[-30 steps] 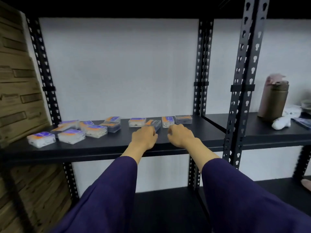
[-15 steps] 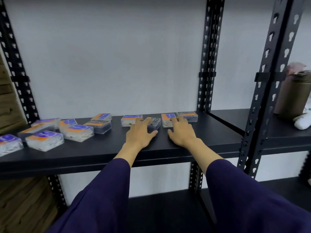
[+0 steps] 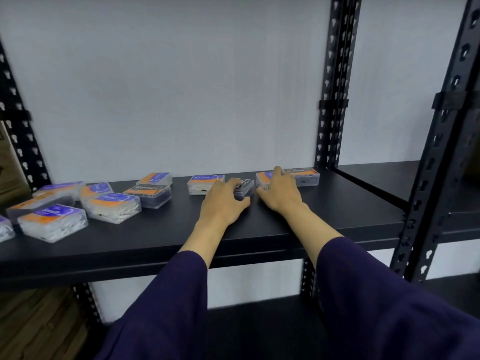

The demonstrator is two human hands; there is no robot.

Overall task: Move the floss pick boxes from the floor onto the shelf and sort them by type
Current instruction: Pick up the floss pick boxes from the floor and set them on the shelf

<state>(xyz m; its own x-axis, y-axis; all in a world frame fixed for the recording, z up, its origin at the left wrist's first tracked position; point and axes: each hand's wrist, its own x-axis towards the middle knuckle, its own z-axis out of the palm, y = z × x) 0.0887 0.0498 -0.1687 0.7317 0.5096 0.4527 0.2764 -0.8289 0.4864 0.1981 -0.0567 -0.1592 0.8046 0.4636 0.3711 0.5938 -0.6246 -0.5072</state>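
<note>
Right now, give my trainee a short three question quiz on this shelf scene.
1. True or false: the left hand rests on a dark charcoal box.
2. Which label shows on the box just left of the left hand? A Round, B Mint, C Wax.
3. Fill in: the right hand lies over a box with a blue and ___ label.

Key: 1 true; 2 A; 3 orange.

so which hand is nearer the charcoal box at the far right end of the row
Right. The right hand lies just left of that charcoal box; the left hand is farther left, on another box.
</note>
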